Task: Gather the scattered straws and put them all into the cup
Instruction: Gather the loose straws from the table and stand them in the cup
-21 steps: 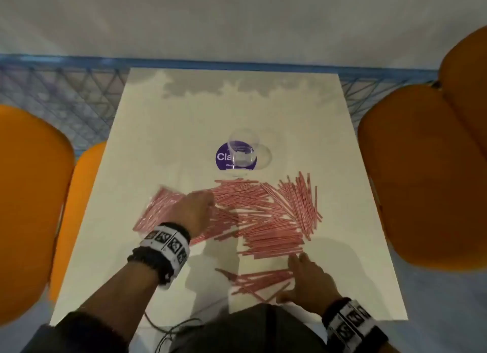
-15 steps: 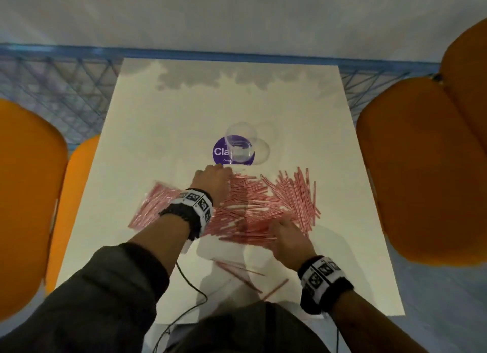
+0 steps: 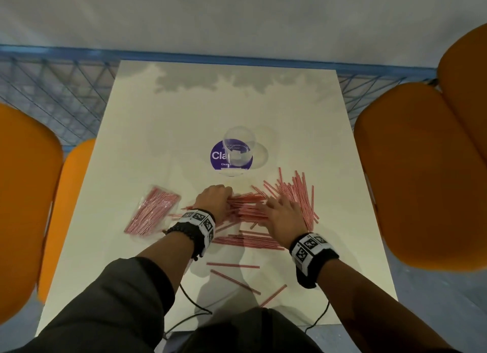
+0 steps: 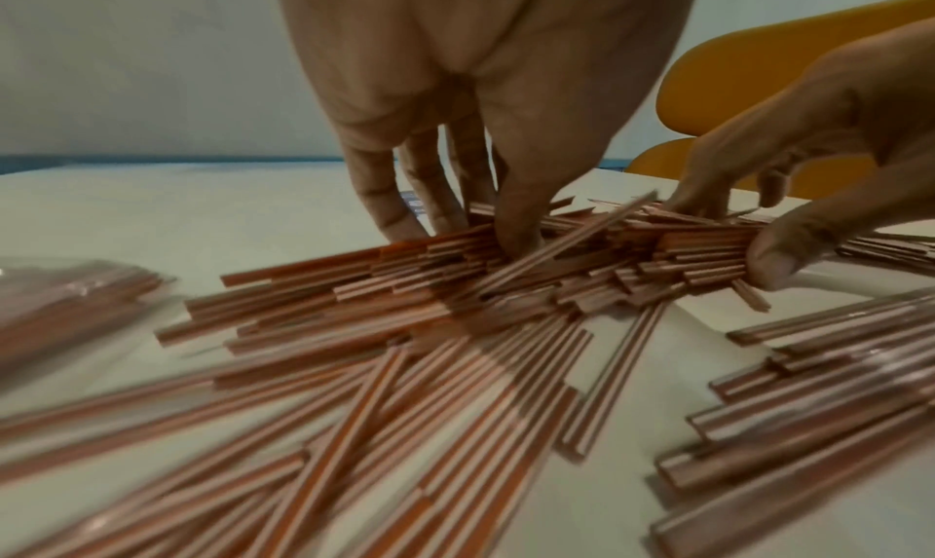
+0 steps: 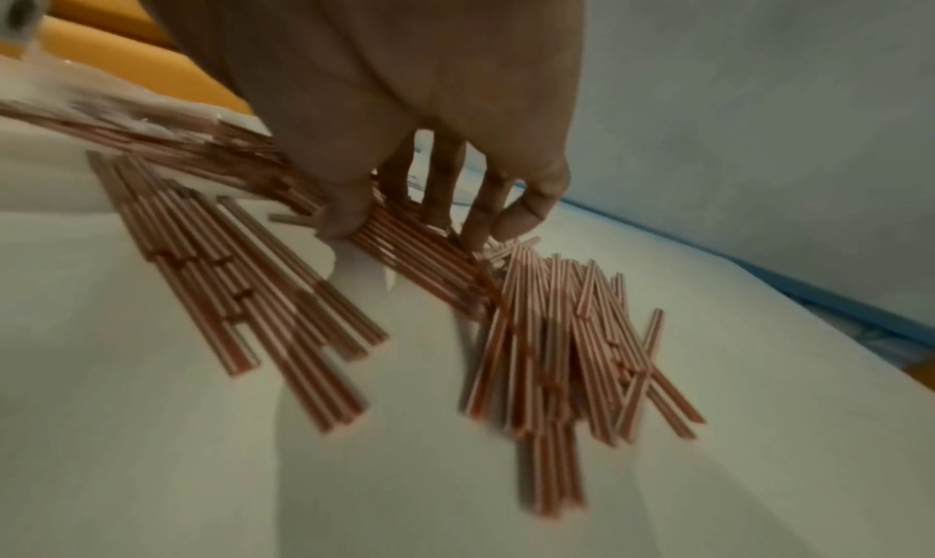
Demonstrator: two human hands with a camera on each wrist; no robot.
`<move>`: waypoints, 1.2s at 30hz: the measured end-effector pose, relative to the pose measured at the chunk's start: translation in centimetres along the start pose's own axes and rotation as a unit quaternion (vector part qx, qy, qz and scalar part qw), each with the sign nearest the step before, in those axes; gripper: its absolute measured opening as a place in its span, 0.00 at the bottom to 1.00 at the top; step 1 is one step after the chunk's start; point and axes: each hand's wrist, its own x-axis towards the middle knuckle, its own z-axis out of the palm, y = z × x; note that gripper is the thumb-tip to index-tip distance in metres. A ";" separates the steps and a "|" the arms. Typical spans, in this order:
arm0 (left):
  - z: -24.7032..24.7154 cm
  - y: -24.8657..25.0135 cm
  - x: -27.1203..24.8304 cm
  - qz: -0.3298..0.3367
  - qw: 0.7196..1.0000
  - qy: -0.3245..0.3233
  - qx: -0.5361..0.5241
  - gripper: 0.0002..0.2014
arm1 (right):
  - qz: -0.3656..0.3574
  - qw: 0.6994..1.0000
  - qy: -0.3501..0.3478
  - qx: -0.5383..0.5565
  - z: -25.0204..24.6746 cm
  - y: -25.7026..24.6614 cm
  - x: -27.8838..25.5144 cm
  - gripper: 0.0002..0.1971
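Observation:
A heap of red-and-white striped straws [image 3: 246,207] lies mid-table between my hands. My left hand [image 3: 214,198] has its fingers curled down into the heap's left end, thumb and fingers [image 4: 516,235] pinching a bunch of straws [image 4: 430,271]. My right hand [image 3: 279,213] lies spread over the right end, fingertips [image 5: 475,227] pressing on the straws [image 5: 420,263] and thumb at their near edge. The clear cup [image 3: 238,149] stands upright beyond the heap, with no straws in it. More straws fan out to the right [image 3: 300,194], form a row [image 3: 247,240] nearer me, and lie singly [image 3: 233,265] at the front.
A clear bag of packed straws [image 3: 152,213] lies left of my left hand. The cup stands on a purple round sticker [image 3: 217,155]. Orange chairs [image 3: 421,168] flank the white table [image 3: 184,102]. Thin black cables [image 3: 195,302] trail over the near edge.
My left hand has drawn back from near the cup to the heap's left end. The right hand has moved forward and right onto the heap. The straws between them are bunched tighter.

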 end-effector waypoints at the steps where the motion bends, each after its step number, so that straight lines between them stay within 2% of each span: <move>1: -0.1 -0.1 0.0 -0.001 1.000 -0.003 -0.001 0.09 | 0.001 1.000 0.000 -0.005 0.0 0.2 0.0 0.21; 6: -0.5 -0.4 0.3 -0.016 0.999 -0.015 -0.034 0.11 | -0.004 1.000 0.009 0.013 -0.6 0.8 0.0 0.16; 11: -1.6 -0.8 1.0 -0.006 0.996 0.024 -0.082 0.06 | 0.018 0.994 0.034 0.100 -1.0 1.8 0.6 0.13; 13: -2.2 -0.9 1.1 -0.002 0.991 0.027 -0.133 0.03 | 0.033 0.984 0.013 0.173 -1.5 2.1 1.2 0.12; 16: -2.9 -0.8 0.8 -0.028 0.970 0.001 -0.240 0.06 | 0.070 0.951 -0.006 0.302 -2.5 2.1 1.7 0.16; 17: -3.1 -0.5 0.6 -0.054 0.954 -0.011 -0.296 0.07 | 0.094 0.938 0.000 0.335 -2.7 1.8 2.0 0.18; 18: -3.3 -0.1 0.4 -0.081 0.925 -0.024 -0.370 0.07 | 0.117 0.919 0.016 0.376 -3.0 1.4 2.0 0.19; 20: -3.8 1.1 -0.1 -0.122 0.850 -0.051 -0.510 0.09 | 0.168 0.860 0.040 0.481 -3.6 0.1 2.4 0.17; 21: -4.0 2.0 -0.5 -0.127 0.824 -0.062 -0.549 0.14 | 0.189 0.823 0.044 0.534 -4.4 -0.7 2.4 0.18; 23: -4.3 4.0 -1.4 -0.119 0.800 -0.078 -0.583 0.27 | 0.213 0.727 0.024 0.652 -6.1 -2.5 2.7 0.21; 24: -4.6 5.1 -2.0 -0.106 0.799 -0.080 -0.586 0.32 | 0.209 0.699 0.020 0.684 -6.7 -3.2 2.8 0.22; 25: -4.8 6.0 -2.3 -0.095 0.800 -0.081 -0.587 0.35 | 0.197 0.698 0.019 0.688 -6.8 -3.8 3.1 0.21; 28: -5.4 7.3 -2.3 -0.089 0.798 -0.089 -0.590 0.40 | 0.175 0.724 0.041 0.666 -7.0 -4.7 3.2 0.17; 31: -5.9 7.4 -1.8 -0.104 0.791 -0.094 -0.596 0.55 | 0.159 0.749 0.050 0.641 -6.5 -4.6 3.2 0.17; 33: -6.5 7.9 -1.8 -0.116 0.768 -0.085 -0.624 0.52 | 0.157 0.766 0.069 0.619 -6.3 -4.7 3.2 0.20; 35: -6.7 8.4 -2.3 -0.129 0.745 -0.084 -0.649 0.43 | 0.163 0.772 0.076 0.610 -6.2 -4.6 3.5 0.28; 36: -6.6 8.4 -2.4 -0.135 0.744 -0.089 -0.648 0.37 | 0.175 0.766 0.078 0.613 -6.2 -4.3 3.7 0.31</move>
